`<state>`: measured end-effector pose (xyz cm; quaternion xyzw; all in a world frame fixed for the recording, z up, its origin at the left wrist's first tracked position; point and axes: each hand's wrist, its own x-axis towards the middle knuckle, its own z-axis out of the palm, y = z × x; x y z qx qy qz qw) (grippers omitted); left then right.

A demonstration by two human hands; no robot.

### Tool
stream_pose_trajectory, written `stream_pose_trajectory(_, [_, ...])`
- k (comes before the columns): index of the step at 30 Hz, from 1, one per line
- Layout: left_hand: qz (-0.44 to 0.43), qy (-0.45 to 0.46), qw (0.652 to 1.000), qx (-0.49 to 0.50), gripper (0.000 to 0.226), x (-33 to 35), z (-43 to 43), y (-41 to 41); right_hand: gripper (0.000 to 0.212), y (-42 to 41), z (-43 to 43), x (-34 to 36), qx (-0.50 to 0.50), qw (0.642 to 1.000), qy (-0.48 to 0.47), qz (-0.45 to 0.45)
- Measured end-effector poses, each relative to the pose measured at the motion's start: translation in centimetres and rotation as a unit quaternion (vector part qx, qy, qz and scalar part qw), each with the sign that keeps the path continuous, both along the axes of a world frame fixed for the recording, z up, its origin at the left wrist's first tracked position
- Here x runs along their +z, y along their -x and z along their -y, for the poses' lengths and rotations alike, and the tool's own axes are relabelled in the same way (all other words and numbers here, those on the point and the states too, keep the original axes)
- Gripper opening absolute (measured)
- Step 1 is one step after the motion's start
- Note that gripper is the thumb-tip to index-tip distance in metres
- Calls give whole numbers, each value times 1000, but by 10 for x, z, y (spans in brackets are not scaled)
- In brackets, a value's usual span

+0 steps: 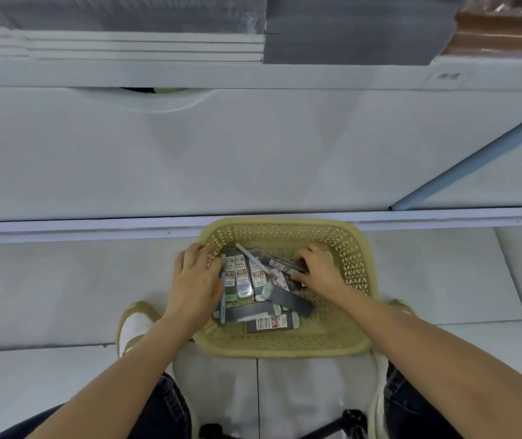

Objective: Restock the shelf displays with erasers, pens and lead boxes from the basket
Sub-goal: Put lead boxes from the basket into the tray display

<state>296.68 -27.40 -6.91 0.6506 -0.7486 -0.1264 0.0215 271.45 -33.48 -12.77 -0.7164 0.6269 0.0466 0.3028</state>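
Dark denim knees (166,407) flank a yellow plastic basket (285,351) with lattice-pierced walls, set on glossy pale floor tiles (47,280). In it lie flat grey lead boxes (242,277) with white-and-red labels, a slim white pen (251,259) and a blue pen (222,307). The left hand (196,280) curls over the left rim; whether it grips anything cannot be told. The right hand (319,270) pinches a dark lead box (288,267). A smooth white shelf front (253,153) rises beyond.

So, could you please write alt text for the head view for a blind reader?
A person reaches into a yellow perforated plastic basket on the pale tiled floor; the right grip pinches dark rectangular lead boxes, the left grip touches a light blue pen. White shelving stands behind.
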Motion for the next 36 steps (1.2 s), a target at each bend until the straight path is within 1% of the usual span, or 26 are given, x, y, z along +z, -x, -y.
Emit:
stream_pose_trajectory(2, [-32, 7, 999, -30, 33, 1, 7, 7, 26, 2, 7, 12, 7, 998, -21, 53])
stream_pose_trajectory(5, [-127, -19, 988, -80, 44, 7, 21, 25, 23, 4, 28, 39, 44, 987, -81, 132])
stream_pose_trajectory(6, [-155, -55, 983, -84, 52, 8, 24, 33, 21, 3, 34, 49, 69, 981, -111, 147])
stream_pose_trajectory(8, [-186, -174, 965, -64, 66, 12, 29, 47, 18, -4, 40, 67, 128, 964, -162, 165])
stream_pose_trajectory(9, [-209, -228, 950, -48, 65, 13, 29, 51, 20, -9, 41, 75, 150, 958, -173, 174])
stream_pose_trajectory(10, [-260, -273, 926, -23, 53, 14, 28, 52, 23, -13, 41, 80, 153, 953, -178, 189])
stream_pose_trajectory(11, [-334, -313, 889, 13, 38, 15, 27, 52, 26, -17, 40, 84, 132, 950, -184, 214])
stream_pose_trajectory(12, [-407, -340, 846, 51, 31, 17, 25, 49, 29, -19, 39, 86, 92, 945, -190, 251])
stream_pose_trajectory(13, [-458, -353, 812, 80, 30, 20, 24, 45, 30, -20, 38, 88, 45, 935, -194, 292])
stream_pose_trajectory(14, [-489, -353, 792, 99, 29, 24, 25, 42, 28, -21, 36, 90, 2, 923, -191, 333])
stream_pose_trajectory(15, [-507, -343, 783, 109, 26, 31, 27, 39, 24, -22, 35, 93, -32, 911, -182, 369])
stream_pose_trajectory(16, [-517, -328, 783, 110, 24, 39, 29, 38, 21, -23, 35, 99, -54, 898, -172, 402])
stream_pose_trajectory(18, [-541, -296, 780, 109, 25, 57, 37, 38, 21, -28, 40, 119, -70, 878, -144, 451])
stream_pose_trajectory(21, [-607, -256, 740, 133, 25, 88, 49, 40, 29, -32, 56, 162, -67, 866, -96, 486])
stream_pose_trajectory(22, [-624, -240, 732, 128, 26, 98, 53, 40, 30, -32, 61, 176, -62, 863, -82, 494])
stream_pose_trajectory(25, [-646, -205, 729, 97, 23, 128, 58, 43, 25, -29, 70, 215, -43, 861, -53, 504])
stream_pose_trajectory(27, [-645, -178, 737, 96, 21, 138, 56, 43, 32, -27, 69, 227, -57, 860, -62, 503])
stream_pose_trajectory(29, [-634, -163, 748, 110, 22, 138, 50, 38, 42, -24, 66, 224, -89, 869, -87, 479])
stream_pose_trajectory(31, [-628, -167, 749, 131, 21, 129, 42, 30, 42, -20, 60, 204, -89, 895, -110, 422])
stream_pose_trajectory(34, [-626, -183, 741, 162, 18, 105, 30, 18, 29, -15, 48, 152, -47, 951, -133, 276])
stream_pose_trajectory(36, [-628, -189, 730, 191, 17, 87, 24, 11, 26, -16, 35, 114, -24, 969, -145, 197])
